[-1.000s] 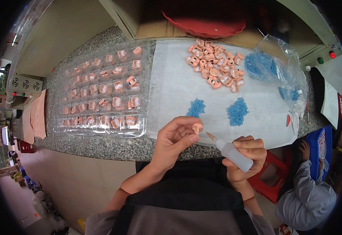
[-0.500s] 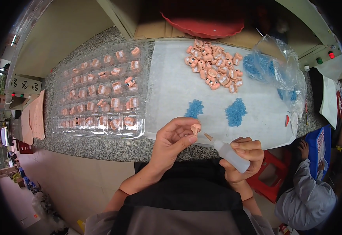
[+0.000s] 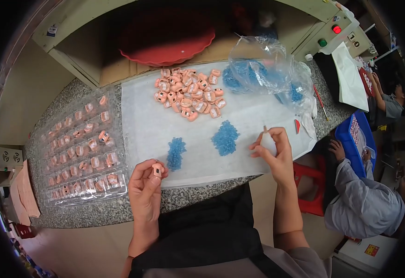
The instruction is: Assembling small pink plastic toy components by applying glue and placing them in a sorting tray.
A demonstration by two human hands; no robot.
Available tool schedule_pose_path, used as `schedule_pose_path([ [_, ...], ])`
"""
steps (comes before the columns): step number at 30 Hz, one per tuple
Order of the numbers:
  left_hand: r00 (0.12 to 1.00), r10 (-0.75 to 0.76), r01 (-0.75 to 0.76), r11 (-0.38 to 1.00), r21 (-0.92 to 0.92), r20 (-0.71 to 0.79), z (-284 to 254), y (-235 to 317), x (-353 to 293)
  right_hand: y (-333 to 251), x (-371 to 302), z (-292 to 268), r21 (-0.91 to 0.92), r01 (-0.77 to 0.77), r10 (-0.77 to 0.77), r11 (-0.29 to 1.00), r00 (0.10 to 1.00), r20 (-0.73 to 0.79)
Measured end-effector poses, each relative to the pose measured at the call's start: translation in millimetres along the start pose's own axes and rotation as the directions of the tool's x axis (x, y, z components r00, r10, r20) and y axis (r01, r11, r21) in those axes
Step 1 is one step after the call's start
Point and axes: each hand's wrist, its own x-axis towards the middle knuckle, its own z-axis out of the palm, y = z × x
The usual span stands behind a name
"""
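Two-handed grasping: with left hand [image 3: 146, 186], pinching a small peach-coloured piece [image 3: 157, 170] near the front edge of the worktop [image 3: 79, 215]; with right hand [image 3: 279, 150], gripping a white bottle [image 3: 268, 142] above a pale sheet [image 3: 198, 162]. Farther out, to be seen: two heaps of small blue bits [image 3: 225, 138], a pile of similar pieces [image 3: 188, 94] toward the back edge, a clear filled tray [image 3: 123, 185] toward the left edge.

Passage over paper [image 3: 198, 149] between blue piles [image 3: 225, 138], pink heap [image 3: 189, 92] beyond
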Motion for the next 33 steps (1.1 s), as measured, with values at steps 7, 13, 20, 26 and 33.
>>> schedule_pose_path([
  [7,1.000,-0.011,0.012,1.000,-0.011,0.021,2,-5,-9,4,21,18,-0.728,0.329,-0.313,0.602,0.935,0.163],
  [13,1.000,0.007,-0.007,0.999,0.046,0.007,-5,1,-13,3,21,40,-0.813,0.260,-0.232,0.521,0.960,0.158],
  [20,0.989,-0.072,0.079,0.995,-0.058,0.127,-9,-2,-12,1,-10,68,-0.141,0.055,-0.037,0.988,0.991,0.127],
  [26,0.972,-0.136,0.156,0.984,-0.091,0.192,-14,-2,-15,6,-38,114,0.387,-0.236,0.144,0.891,0.957,0.252],
  [33,0.966,-0.126,0.150,0.984,-0.095,0.226,-6,-1,-18,7,-40,110,0.529,-0.313,0.090,0.789,0.910,0.404],
])
